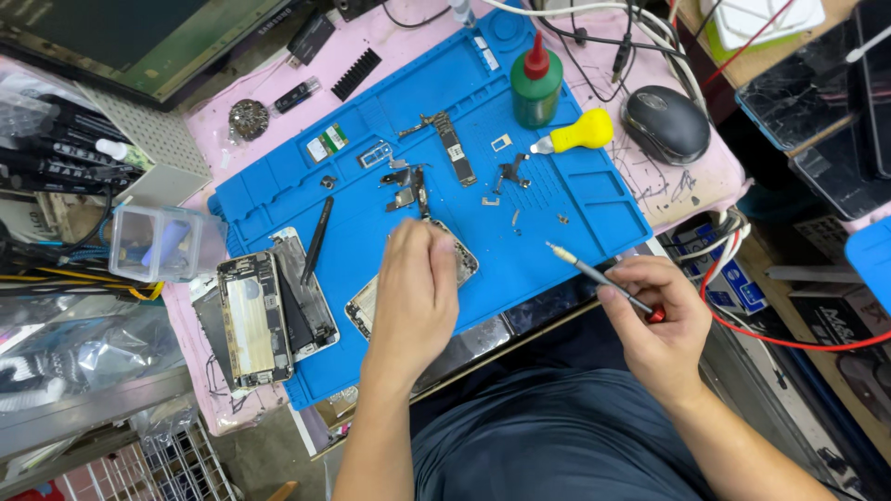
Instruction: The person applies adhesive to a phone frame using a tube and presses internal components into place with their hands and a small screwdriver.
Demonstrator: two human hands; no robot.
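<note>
Left hand (415, 292) is planted flat over the opened phone (461, 263) near the middle of the blue mat (566, 186), fingers curled down on it so we mostly just see the frame's far corner and a bit of its near-left end poking out. Can't tell if the fingertips are pinching anything small under there. Right hand (655, 320) is closed around a thin screwdriver (594, 276), tip pointing far-left and hanging in the air, well clear of the phone.

Stuff that worries us from here:

- The loose bits just beyond the phone, like the little brackets (511, 173) and the long circuit board (454, 148), sit unprotected on the mat. One sleeve swipe or a slide of the left hand probably scatters them.
- That screwdriver tip is sharp, and if it comes in at a slant while the left hand covers the phone, we'd guess it could slip and scratch the insides or jab a finger.
- The green bottle (535, 83) stands upright at the far edge; a bump could tip it toward the parts.
- Another opened phone (253, 318) lies at the near-left, partly off the mat, so parts could get mixed up.
</note>
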